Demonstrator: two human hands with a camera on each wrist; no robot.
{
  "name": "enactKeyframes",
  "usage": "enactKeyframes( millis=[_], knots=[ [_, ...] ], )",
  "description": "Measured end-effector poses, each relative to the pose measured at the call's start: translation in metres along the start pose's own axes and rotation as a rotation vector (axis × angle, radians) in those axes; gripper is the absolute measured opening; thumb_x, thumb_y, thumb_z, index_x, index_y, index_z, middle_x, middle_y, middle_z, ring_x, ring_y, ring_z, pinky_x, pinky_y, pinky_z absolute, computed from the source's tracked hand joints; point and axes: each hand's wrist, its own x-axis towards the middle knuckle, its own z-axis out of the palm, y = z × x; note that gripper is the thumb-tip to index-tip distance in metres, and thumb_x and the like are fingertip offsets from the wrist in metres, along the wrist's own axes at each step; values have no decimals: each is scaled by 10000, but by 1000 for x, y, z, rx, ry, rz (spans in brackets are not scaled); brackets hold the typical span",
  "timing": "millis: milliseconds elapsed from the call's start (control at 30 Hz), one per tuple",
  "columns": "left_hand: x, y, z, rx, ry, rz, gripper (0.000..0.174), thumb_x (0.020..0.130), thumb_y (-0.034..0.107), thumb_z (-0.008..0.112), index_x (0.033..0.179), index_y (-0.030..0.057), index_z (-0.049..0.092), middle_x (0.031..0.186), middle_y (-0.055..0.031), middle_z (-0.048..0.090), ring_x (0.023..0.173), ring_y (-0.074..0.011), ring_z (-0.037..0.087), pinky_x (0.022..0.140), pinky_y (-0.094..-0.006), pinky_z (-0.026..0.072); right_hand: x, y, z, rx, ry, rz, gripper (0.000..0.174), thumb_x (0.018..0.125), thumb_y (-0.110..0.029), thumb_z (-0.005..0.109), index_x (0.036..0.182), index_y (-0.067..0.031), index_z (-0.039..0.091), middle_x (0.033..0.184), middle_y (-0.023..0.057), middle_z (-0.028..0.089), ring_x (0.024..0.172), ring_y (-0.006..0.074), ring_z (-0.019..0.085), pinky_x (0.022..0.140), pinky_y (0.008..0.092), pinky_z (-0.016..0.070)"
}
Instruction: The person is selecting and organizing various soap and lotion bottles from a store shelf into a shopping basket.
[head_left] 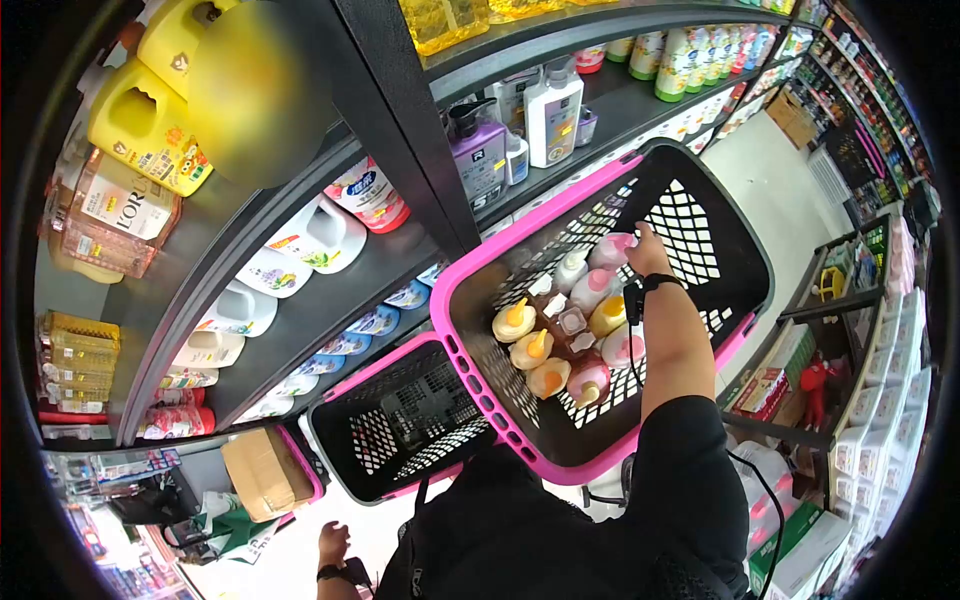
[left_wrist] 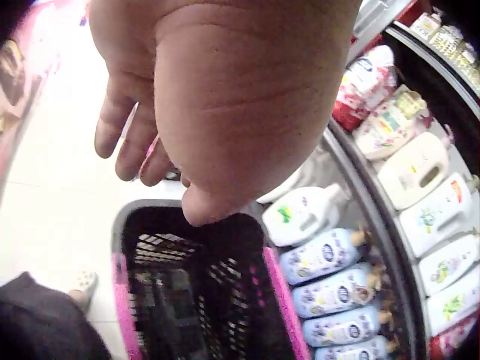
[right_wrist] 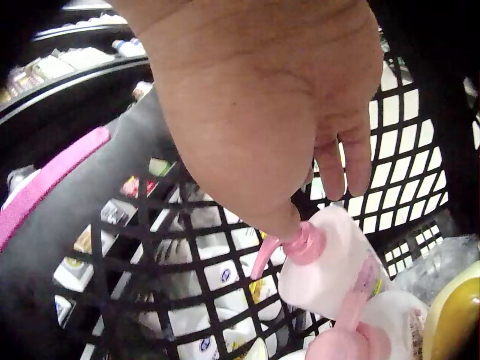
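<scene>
My right hand is inside the large pink-rimmed black basket, pinching the neck of a pale bottle with a pink pump. In the right wrist view the thumb lies against the pink pump collar, two fingers hang beyond it, and the index finger is mostly hidden. That bottle leans beside another pink-pump bottle. Several pump bottles, some with yellow tops, stand grouped in the basket. My left hand hangs in the air with loose fingers, holding nothing; its palm shows in the left wrist view.
A second black basket with pink sides is next to the large one. Shelves of detergent jugs and bottles curve along the left and top. A cardboard box lies at lower left; stacked white tubs line the right.
</scene>
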Motion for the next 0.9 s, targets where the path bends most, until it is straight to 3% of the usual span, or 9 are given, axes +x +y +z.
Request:
enactKeyframes(
  millis=[100,167,233,333,467,700,733,767,900],
  knots=[
    [-3,-87,3,-126,-138,-284,386,882,197,678,1196,-13,595,884,-115,664,753,-229,664,578,-354,542,20,0,23,-164,-44,-92,549,858,-93,603,1398,-108,503,1219,295,621,1147,440,616,994,482,505],
    [-14,-120,-6,1183,-469,724,186,896,187,667,963,13,654,807,-108,658,736,-245,676,580,-380,553,34,9,34,-212,-176,-124,491,861,-70,579,1348,-71,519,1110,292,665,1094,446,638,976,500,503],
    [-48,-148,3,1007,-356,403,252,890,282,560,885,113,747,963,-165,738,883,-370,684,783,-442,529,32,1,34,-235,-137,-87,299,886,-134,636,1154,-41,543,1050,263,690,1038,441,661,907,522,524],
    [-65,-152,3,768,-368,139,217,884,266,581,870,103,724,920,-154,720,838,-344,682,738,-436,538,30,-12,30,-413,-177,-129,399,858,-216,726,1160,-56,520,1046,229,700,1012,404,683,879,491,546],
    [-76,-148,1,330,-279,-147,178,875,244,610,850,90,693,863,-139,696,776,-310,680,679,-429,551,24,-19,28,-460,-168,-144,437,845,-285,742,1152,-55,534,1006,208,721,986,384,698,859,485,553],
    [-80,-127,13,-119,-65,-258,149,860,206,659,815,66,640,763,-114,654,669,-250,676,575,-415,572,12,-9,30,-365,-150,-123,390,882,-290,699,1151,-44,560,1064,233,704,1025,412,678,870,511,539],
    [-79,-125,19,-163,-45,-260,143,880,169,614,835,33,620,761,-121,628,617,-233,648,501,-404,549,10,-7,30,-352,-154,-107,403,879,-296,699,1161,-43,562,1077,234,703,1028,407,678,873,509,540],
    [-78,-125,27,-144,30,-313,358,888,153,665,1196,-4,569,910,-148,674,708,-237,694,567,-388,583,8,-4,29,-337,-157,-91,415,877,-302,699,1170,-42,563,1089,235,702,1032,402,678,876,506,540],
    [-68,-137,41,-111,-30,-314,432,885,147,667,1258,-29,536,976,-171,683,747,-250,714,603,-384,598,-5,13,24,-302,-105,-16,457,855,-363,670,1134,-8,605,1112,242,696,1072,405,667,911,507,529]
  ],
)
